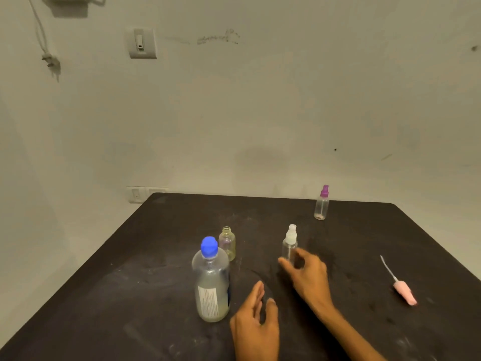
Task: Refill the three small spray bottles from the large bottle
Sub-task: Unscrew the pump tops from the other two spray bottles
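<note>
Reaching right hand, fingers spread, touching white-capped spray bottle; left hand relaxed beside large bottle.

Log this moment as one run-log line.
right hand: open, reaching at clear white-topped spray bottle | left hand: open, idle | large blue-capped clear bottle: capped, upright | small uncapped yellowish bottle: open

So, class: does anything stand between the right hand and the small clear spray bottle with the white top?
Nothing visible does. The right hand reaches with open fingers right beside the small clear white-topped spray bottle, only bare dark tabletop around it.
</note>
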